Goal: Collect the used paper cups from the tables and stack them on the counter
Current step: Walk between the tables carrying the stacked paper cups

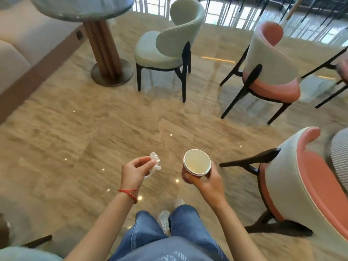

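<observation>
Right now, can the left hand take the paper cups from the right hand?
Probably not cleanly. The left hand already pinches a crumpled wrapper, so its fingers are busy. The way itself is free: nothing lies between it and the paper cups held upright by the right hand.

A pale green chair (165, 44) stands beside a round pedestal table (82, 6) on marble floor (94, 119).

the scene is bright, with daylight coming from the windows (216, 12) at the top, which are overexposed. the polished floor (94, 129) shows glare streaks and small ceiling-light reflections (like white dots). edges look bent and blurred, mostly the chair (310, 185) at right. soft shadows lie under the chairs.
</observation>
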Demonstrator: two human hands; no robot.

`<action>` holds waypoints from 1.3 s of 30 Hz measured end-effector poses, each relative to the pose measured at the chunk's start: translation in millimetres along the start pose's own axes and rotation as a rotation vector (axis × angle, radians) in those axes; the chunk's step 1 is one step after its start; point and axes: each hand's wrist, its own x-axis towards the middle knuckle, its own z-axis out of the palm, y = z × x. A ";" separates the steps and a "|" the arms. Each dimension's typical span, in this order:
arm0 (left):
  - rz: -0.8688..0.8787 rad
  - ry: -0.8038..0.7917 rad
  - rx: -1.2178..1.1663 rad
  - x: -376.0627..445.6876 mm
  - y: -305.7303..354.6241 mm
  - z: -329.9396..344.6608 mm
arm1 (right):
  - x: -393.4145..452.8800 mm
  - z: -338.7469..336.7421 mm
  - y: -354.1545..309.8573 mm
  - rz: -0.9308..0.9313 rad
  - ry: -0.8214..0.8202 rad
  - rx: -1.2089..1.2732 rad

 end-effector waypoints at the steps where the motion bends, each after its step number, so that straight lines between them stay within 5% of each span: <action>1: -0.009 0.025 -0.011 7.3 2.5 -1.8 | 12.3 5.4 -3.6 -0.004 -0.034 -0.005; 14: 0.007 0.540 -0.319 84.3 56.5 -34.3 | 179.6 111.1 -70.8 -0.191 -0.631 -0.152; 23: 0.008 0.895 -0.481 84.1 65.8 -89.3 | 219.6 217.3 -111.7 -0.250 -1.040 -0.209; 39: 0.032 1.069 -0.515 178.3 118.2 -326.5 | 221.0 495.2 -195.1 -0.266 -1.204 -0.241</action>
